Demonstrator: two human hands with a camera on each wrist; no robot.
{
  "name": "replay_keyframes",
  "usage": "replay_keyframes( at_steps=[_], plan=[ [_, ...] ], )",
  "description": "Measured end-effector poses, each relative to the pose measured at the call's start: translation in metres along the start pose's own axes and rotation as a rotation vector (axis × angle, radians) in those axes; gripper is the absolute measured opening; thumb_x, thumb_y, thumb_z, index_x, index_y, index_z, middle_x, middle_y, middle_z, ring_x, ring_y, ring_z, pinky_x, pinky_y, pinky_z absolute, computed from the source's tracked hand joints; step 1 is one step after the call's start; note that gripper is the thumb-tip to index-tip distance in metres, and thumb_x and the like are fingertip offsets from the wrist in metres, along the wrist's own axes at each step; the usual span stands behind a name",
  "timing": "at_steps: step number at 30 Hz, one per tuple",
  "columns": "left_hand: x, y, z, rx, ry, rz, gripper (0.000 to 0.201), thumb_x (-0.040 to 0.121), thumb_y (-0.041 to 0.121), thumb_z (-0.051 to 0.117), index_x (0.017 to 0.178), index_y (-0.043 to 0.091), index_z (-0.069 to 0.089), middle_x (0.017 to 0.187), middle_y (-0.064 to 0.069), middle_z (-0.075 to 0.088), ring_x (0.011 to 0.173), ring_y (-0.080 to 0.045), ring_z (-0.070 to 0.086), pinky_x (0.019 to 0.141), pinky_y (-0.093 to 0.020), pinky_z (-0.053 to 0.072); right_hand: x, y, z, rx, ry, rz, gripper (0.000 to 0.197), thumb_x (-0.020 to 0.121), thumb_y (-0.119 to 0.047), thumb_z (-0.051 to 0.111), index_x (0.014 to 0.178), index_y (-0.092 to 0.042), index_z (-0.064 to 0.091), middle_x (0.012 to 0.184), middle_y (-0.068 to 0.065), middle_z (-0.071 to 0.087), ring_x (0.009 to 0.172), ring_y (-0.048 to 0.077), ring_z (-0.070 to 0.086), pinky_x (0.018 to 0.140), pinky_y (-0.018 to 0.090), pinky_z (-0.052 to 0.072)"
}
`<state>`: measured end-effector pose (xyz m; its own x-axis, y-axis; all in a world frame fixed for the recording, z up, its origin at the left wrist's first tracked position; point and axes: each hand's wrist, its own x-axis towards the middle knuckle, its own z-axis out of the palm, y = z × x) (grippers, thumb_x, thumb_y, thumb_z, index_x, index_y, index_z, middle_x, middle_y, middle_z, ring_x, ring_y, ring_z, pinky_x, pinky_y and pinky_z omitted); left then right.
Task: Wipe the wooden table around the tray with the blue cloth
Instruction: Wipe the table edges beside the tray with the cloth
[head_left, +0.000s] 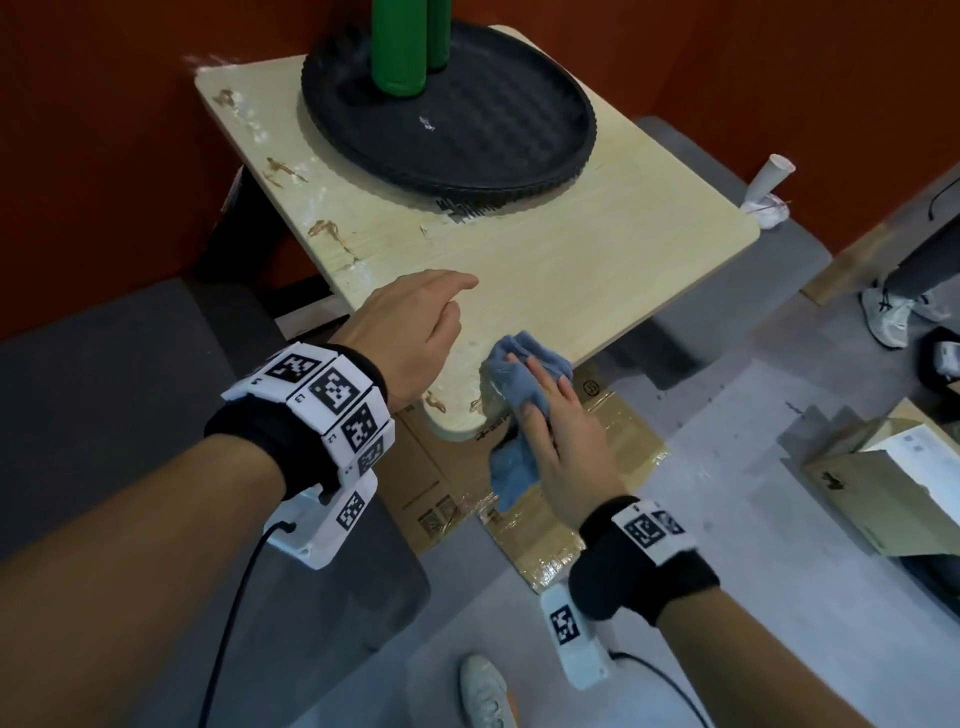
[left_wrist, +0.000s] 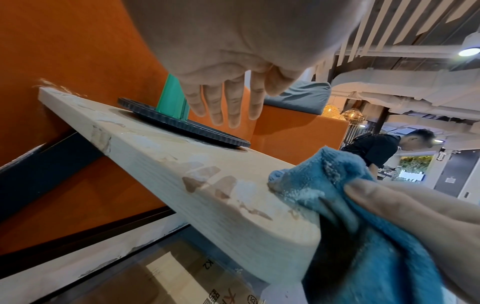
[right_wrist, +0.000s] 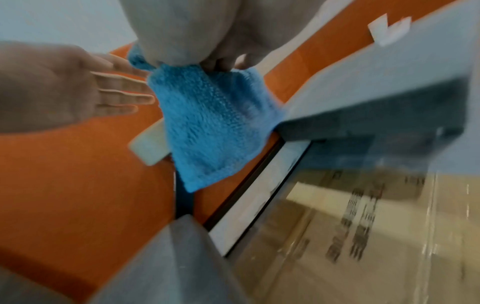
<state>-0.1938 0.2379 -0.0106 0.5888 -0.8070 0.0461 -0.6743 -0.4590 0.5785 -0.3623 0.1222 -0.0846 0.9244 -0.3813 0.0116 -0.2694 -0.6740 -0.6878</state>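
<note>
The light wooden table carries a round black tray with two green bottles. My right hand grips the bunched blue cloth at the table's near corner, and part of the cloth hangs below the edge. White powder clings to the cloth where it meets the edge. My left hand hovers above the near-left tabletop with fingers straight, holding nothing. Brown smears and white residue mark the left edge and the near corner.
A white paper cup and crumpled tissue lie off the table's right corner. Taped cardboard covers the floor below. A grey seat is at left, a box at right. Another person's shoes stand at far right.
</note>
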Motion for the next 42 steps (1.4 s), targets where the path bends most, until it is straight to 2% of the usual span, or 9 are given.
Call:
replay_keyframes(
  at_steps=[4, 6, 9, 12, 15, 17, 21, 38, 42],
  plan=[
    [0.005, 0.002, -0.005, 0.007, -0.005, 0.012, 0.042, 0.100, 0.018, 0.029, 0.140, 0.018, 0.041, 0.142, 0.000, 0.047, 0.130, -0.015, 0.042, 0.110, -0.035, 0.033, 0.039, 0.033, -0.041, -0.091, 0.130, 0.213, 0.048, 0.100, -0.043, 0.025, 0.140, -0.023, 0.041, 0.140, 0.008, 0.045, 0.117, 0.030, 0.054, 0.099, 0.051, 0.046],
    [0.010, 0.002, -0.004, 0.014, -0.004, 0.016, 0.042, 0.101, 0.019, 0.028, 0.141, 0.018, 0.041, 0.143, 0.001, 0.046, 0.131, -0.015, 0.041, 0.110, -0.034, 0.032, 0.045, 0.029, -0.048, -0.097, 0.188, 0.259, 0.048, 0.100, -0.040, 0.029, 0.138, -0.016, 0.044, 0.143, 0.012, 0.043, 0.128, 0.037, 0.044, 0.104, 0.050, 0.039],
    [0.019, 0.011, 0.004, 0.007, -0.014, 0.021, 0.041, 0.100, 0.018, 0.030, 0.140, 0.017, 0.042, 0.142, -0.001, 0.047, 0.130, -0.016, 0.042, 0.110, -0.035, 0.033, 0.020, 0.003, -0.021, -0.105, 0.108, 0.096, 0.046, 0.102, -0.030, 0.034, 0.148, -0.025, 0.030, 0.155, -0.008, 0.025, 0.144, 0.006, 0.014, 0.118, 0.032, 0.016],
    [0.029, 0.019, 0.012, 0.016, -0.052, 0.025, 0.042, 0.100, 0.018, 0.030, 0.140, 0.017, 0.043, 0.141, -0.002, 0.049, 0.128, -0.019, 0.045, 0.108, -0.037, 0.036, 0.007, 0.000, -0.012, -0.165, 0.050, -0.069, 0.046, 0.102, -0.031, 0.035, 0.147, -0.034, 0.025, 0.147, -0.025, 0.015, 0.130, -0.021, -0.002, 0.111, 0.011, 0.000],
    [0.032, 0.023, 0.017, 0.024, -0.064, 0.016, 0.042, 0.100, 0.018, 0.030, 0.140, 0.017, 0.043, 0.139, -0.004, 0.051, 0.126, -0.020, 0.046, 0.106, -0.036, 0.036, 0.043, 0.035, -0.042, -0.183, 0.133, 0.107, 0.044, 0.103, -0.034, 0.031, 0.147, -0.032, 0.029, 0.153, -0.006, 0.031, 0.139, 0.014, 0.030, 0.116, 0.036, 0.025],
    [0.031, 0.024, 0.018, 0.037, -0.067, 0.018, 0.042, 0.100, 0.018, 0.029, 0.140, 0.017, 0.043, 0.140, -0.003, 0.050, 0.127, -0.019, 0.045, 0.107, -0.034, 0.035, 0.057, 0.042, -0.053, -0.172, 0.179, 0.169, 0.045, 0.103, -0.033, 0.029, 0.148, -0.026, 0.031, 0.155, 0.000, 0.030, 0.141, 0.023, 0.030, 0.115, 0.046, 0.028],
    [0.032, 0.026, 0.023, 0.037, -0.077, 0.019, 0.042, 0.100, 0.018, 0.029, 0.140, 0.016, 0.042, 0.141, -0.004, 0.049, 0.127, -0.020, 0.045, 0.107, -0.035, 0.035, 0.037, 0.016, -0.032, -0.265, 0.016, 0.071, 0.052, 0.102, -0.041, 0.021, 0.151, -0.025, 0.019, 0.156, -0.012, 0.009, 0.144, 0.007, 0.004, 0.121, 0.039, 0.003],
    [0.039, 0.019, 0.006, 0.033, -0.016, -0.049, 0.043, 0.100, 0.018, 0.028, 0.141, 0.020, 0.039, 0.143, 0.000, 0.047, 0.130, -0.018, 0.043, 0.109, -0.035, 0.035, 0.084, 0.059, -0.072, -0.518, -0.031, 0.081, 0.056, 0.102, -0.039, 0.013, 0.153, -0.018, 0.006, 0.162, 0.000, 0.000, 0.147, 0.012, -0.005, 0.120, 0.035, -0.004],
    [0.041, 0.017, 0.007, 0.015, -0.045, -0.053, 0.043, 0.099, 0.017, 0.029, 0.142, 0.019, 0.038, 0.142, -0.004, 0.048, 0.129, -0.021, 0.045, 0.107, -0.039, 0.037, 0.042, 0.017, -0.031, -0.488, -0.102, 0.019, 0.059, 0.099, -0.044, 0.008, 0.152, -0.021, -0.005, 0.157, -0.005, -0.014, 0.146, 0.014, -0.015, 0.119, 0.036, -0.010]
  ],
)
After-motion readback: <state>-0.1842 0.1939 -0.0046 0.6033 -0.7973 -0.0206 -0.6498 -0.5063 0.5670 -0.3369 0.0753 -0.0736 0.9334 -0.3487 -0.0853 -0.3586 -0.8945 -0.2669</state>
